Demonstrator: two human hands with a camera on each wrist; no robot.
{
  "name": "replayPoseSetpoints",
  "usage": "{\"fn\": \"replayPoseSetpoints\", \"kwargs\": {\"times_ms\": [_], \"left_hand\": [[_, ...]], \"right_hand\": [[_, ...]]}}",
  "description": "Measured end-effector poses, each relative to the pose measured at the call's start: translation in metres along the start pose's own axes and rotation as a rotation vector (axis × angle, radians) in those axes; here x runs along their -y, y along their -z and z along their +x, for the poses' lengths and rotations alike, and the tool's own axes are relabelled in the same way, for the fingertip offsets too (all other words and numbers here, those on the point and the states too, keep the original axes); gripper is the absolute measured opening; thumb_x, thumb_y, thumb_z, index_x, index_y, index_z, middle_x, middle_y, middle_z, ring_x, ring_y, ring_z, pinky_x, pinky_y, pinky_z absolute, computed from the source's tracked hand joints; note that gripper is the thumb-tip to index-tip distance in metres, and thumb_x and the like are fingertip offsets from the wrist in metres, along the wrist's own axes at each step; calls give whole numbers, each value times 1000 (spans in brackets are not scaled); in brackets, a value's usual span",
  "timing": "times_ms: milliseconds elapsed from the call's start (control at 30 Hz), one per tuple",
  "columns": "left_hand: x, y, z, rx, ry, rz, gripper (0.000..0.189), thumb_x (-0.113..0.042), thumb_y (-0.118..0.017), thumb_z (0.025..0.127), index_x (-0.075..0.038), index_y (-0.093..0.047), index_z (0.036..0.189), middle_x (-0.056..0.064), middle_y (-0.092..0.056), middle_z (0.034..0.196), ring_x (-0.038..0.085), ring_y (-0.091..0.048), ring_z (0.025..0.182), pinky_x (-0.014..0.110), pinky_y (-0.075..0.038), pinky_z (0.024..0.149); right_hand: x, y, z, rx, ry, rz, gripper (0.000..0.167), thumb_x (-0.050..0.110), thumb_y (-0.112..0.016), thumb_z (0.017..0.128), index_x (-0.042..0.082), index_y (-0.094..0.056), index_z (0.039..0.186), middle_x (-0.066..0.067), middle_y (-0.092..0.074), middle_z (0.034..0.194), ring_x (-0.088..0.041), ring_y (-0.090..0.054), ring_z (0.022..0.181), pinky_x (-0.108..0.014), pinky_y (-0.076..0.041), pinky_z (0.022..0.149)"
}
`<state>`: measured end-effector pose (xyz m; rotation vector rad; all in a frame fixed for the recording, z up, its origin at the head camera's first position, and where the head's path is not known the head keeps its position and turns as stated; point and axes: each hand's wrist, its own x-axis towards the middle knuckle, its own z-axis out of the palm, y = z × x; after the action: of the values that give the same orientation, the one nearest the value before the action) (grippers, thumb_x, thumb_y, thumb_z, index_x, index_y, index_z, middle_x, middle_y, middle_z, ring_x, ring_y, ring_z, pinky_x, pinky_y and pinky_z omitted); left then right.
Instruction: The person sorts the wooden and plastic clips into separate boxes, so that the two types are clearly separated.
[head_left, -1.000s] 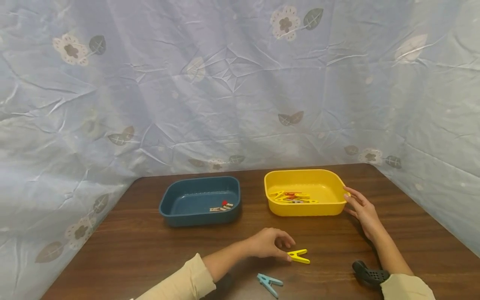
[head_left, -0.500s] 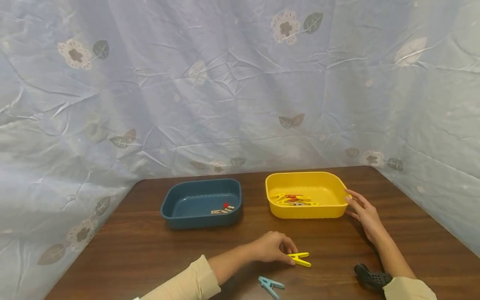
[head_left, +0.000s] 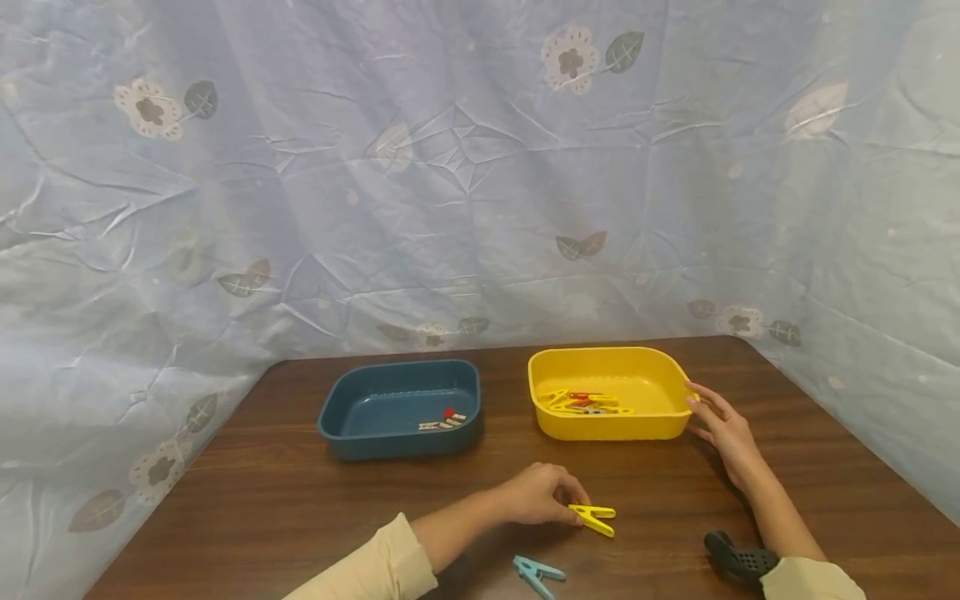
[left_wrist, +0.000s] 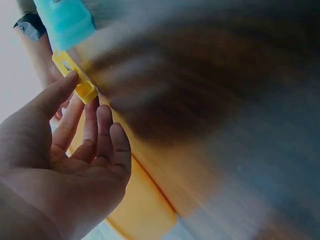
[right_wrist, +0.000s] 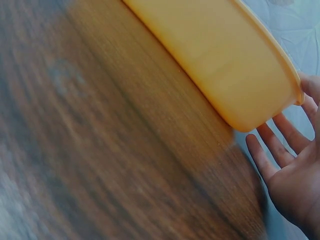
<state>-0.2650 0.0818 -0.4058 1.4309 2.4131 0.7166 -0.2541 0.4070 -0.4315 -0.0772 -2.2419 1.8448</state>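
My left hand [head_left: 536, 496] pinches a yellow clothespin [head_left: 595, 517] by one end, low over the table, its two legs spread toward the right. In the left wrist view, the thumb presses on this yellow clothespin [left_wrist: 75, 77] while the other fingers lie loosely behind. A light blue clothespin [head_left: 536, 573] lies on the table just in front of the left hand. My right hand [head_left: 731, 433] holds the right rim of a yellow bin [head_left: 611, 428], thumb and index finger at the edge, other fingers outside. Several clothespins [head_left: 585, 402], mostly yellow with some red, lie inside that bin.
A dark blue bin [head_left: 397, 446] stands at the left, holding several small wooden clothespins [head_left: 442, 423] and a red piece [head_left: 449, 412]. The wooden table [head_left: 262, 517] backs onto a floral curtain [head_left: 450, 167]. A black strap-like device [head_left: 738, 558] sits by the right forearm.
The left fingers have taken hold of the yellow clothespin, which has shifted slightly left and turned. The right hand stays at the yellow bin's rim.
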Motion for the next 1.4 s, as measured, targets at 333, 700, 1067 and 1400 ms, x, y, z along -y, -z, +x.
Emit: {"fn": "replayPoseSetpoints", "kwargs": {"times_ms": [333, 700, 1067, 1400], "left_hand": [[-2, 0, 6, -30, -8, -2, 16, -19, -73, 79, -15, -72, 95, -14, -53, 77, -5, -47, 66, 12, -39, 58], [-1, 6, 13, -63, 2, -30, 17, -18, -72, 80, -14, -72, 96, -13, -53, 76, -4, -47, 67, 12, -40, 59], [5, 15, 16, -104, -2, -13, 17, -18, -71, 81, -13, -72, 97, -14, -54, 76, -4, -47, 67, 12, -40, 58], [-2, 32, 24, -146, 2, 3, 18, -18, -71, 82, -11, -72, 98, -12, -57, 79, -1, -48, 68, 13, -40, 59]], "right_hand": [[0, -3, -1, 0, 15, 7, 57, 36, -45, 97, 10, -29, 144, -22, -22, 142, -6, -45, 107, -21, -46, 80], [1, -1, -1, -3, 25, -4, 56, 36, -45, 97, 11, -30, 144, -23, -21, 141, -4, -44, 107, -20, -46, 80], [1, -1, 0, -1, 6, 4, 56, 36, -46, 96, 12, -30, 144, -22, -20, 142, -1, -41, 106, -18, -45, 79], [1, -2, 0, 1, 9, 16, 56, 36, -46, 96, 11, -30, 144, -23, -23, 140, -7, -43, 109, -18, -45, 79]]}}
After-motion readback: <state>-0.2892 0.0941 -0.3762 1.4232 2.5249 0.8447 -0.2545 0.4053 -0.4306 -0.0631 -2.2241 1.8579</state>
